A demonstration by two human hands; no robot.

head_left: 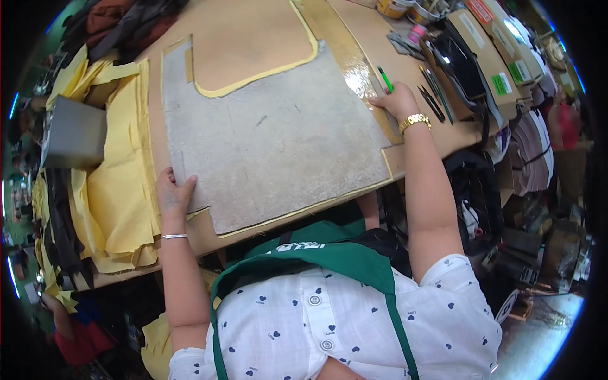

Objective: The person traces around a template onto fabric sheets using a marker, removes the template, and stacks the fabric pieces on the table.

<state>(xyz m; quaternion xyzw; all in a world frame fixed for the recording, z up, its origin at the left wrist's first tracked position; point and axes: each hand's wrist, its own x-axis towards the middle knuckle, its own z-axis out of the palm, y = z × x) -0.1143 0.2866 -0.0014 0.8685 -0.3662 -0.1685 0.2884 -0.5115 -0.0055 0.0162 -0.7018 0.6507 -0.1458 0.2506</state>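
Note:
A large grey pattern board (278,145) with a U-shaped cutout lies flat on the table. Yellow fabric (266,85) shows from under it along the cutout and the near edge. At the board's lower left edge is my left hand (174,195), its thumb on top of the board and its fingers curled at the side. My right hand (400,101) rests by the upper right edge, closed around a green pen (385,78) that points up and away. The thumb of that hand reaches toward the board's brown, shiny border strip (354,76).
Stacked yellow cloth (120,183) and a grey metal block (75,133) stand at the left. Dark fabric (120,28) is heaped at the far left. Several pens (432,101), a phone (457,63) and cardboard boxes (494,50) are on the right.

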